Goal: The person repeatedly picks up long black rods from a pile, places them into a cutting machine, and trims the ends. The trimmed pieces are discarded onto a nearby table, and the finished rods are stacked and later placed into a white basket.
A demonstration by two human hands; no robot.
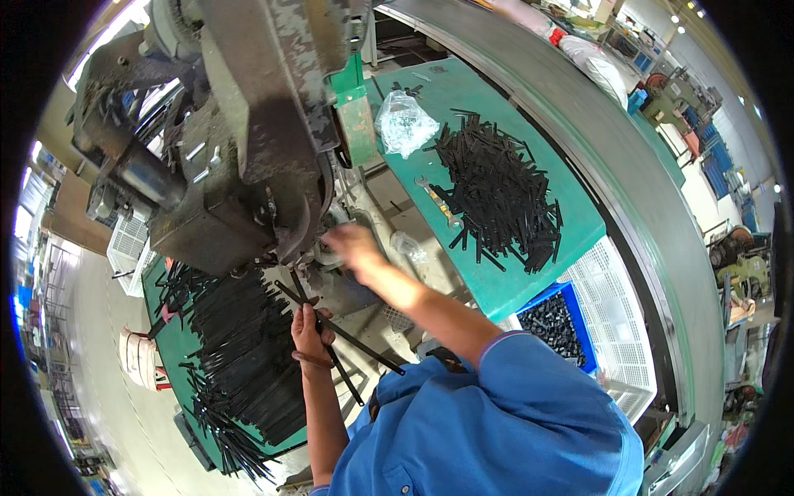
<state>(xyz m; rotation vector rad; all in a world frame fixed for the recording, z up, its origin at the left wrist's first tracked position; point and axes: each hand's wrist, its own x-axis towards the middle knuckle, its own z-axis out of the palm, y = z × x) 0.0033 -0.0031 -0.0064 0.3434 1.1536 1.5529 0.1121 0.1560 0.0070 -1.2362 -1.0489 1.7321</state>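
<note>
My left hand [312, 330] grips two long, narrow black strips [366, 348] that cross each other at the fingers. The end of one strip reaches up to the working head of a large, worn metal press [211, 232]. Blurred by motion, my right hand [353, 248] is beside the lower part of the press. Whether it holds anything cannot be made out. Left of my left hand, many similar black strips [248, 353] lie in a dense layer on a green table [177, 378].
On a second green table [397, 180] at the right are a heap of short black pieces [496, 192], a wrench [439, 203] and a clear plastic bag [404, 124]. Below it stand a blue bin [586, 338] of small black parts and a white crate [611, 297]. A conveyor [620, 155] curves past.
</note>
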